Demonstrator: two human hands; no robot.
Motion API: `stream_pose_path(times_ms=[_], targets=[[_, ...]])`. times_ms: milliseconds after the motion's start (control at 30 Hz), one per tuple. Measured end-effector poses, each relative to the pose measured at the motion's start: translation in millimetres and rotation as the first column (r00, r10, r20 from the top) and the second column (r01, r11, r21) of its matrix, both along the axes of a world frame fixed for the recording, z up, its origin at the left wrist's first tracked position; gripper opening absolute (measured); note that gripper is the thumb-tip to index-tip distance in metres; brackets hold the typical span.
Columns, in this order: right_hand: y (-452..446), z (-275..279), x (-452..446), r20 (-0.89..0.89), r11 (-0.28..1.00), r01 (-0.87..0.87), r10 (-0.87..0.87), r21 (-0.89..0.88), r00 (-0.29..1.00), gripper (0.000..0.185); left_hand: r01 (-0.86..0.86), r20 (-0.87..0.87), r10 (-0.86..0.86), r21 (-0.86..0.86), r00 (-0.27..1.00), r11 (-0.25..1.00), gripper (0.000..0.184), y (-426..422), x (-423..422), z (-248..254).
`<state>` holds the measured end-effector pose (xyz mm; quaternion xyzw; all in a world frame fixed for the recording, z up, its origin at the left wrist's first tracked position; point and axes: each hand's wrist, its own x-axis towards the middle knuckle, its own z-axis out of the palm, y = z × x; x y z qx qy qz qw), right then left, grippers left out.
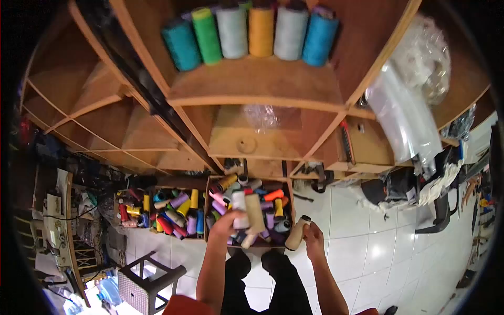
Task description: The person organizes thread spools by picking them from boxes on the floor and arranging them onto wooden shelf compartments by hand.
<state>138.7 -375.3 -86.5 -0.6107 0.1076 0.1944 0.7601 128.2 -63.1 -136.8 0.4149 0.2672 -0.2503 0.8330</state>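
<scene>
My left hand [224, 224] is closed around a white thread spool [239, 202], above a box [291, 207] full of mixed thread spools. Right beside it stands a cream thread spool [255, 210]; whether my fingers also grip that one I cannot tell. To the right of the box, my right hand [314, 236] grips a beige thread spool [297, 234], tilted, with a dark end at the top. Purple, orange, yellow and grey spools lie jumbled in the box under my left hand.
A second box of spools [178, 210] adjoins on the left. Several upright spools [261, 34] line the wooden shelf [257, 79] above. A stool [147, 281] stands at lower left. Clear plastic bags [404, 110] hang at right. White floor tiles [367, 247] lie below.
</scene>
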Motion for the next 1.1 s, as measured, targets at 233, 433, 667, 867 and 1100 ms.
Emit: stream_pose_path(times_ms=[233,433,667,867,1100], targets=[[53.1,204.4,55.4,0.479,0.963,-0.074,0.194,-0.260,0.856,0.044,-0.347,0.179,0.488,-0.503,0.854,0.792,0.077,-9.6,-78.5,156.7],[119.6,322.4,109.3,0.660,0.967,-0.049,0.207,-0.250,0.722,0.028,-0.300,0.323,0.548,-0.576,0.772,0.761,0.085,-19.3,-84.8,262.3],[242.4,340.3,188.0,0.820,0.974,-0.057,0.215,-0.218,0.531,0.041,-0.425,0.363,0.678,-0.569,0.639,0.705,0.085,5.2,-96.8,300.5],[304.6,325.0,206.7,0.822,0.906,0.116,0.308,-0.407,0.479,0.049,-0.445,0.360,0.718,-0.596,0.596,0.668,0.084,29.9,-117.1,308.1],[321.2,310.7,212.4,0.856,0.876,0.214,0.322,-0.431,0.404,0.048,-0.527,0.330,0.753,-0.556,0.569,0.642,0.081,48.0,-144.5,291.2]])
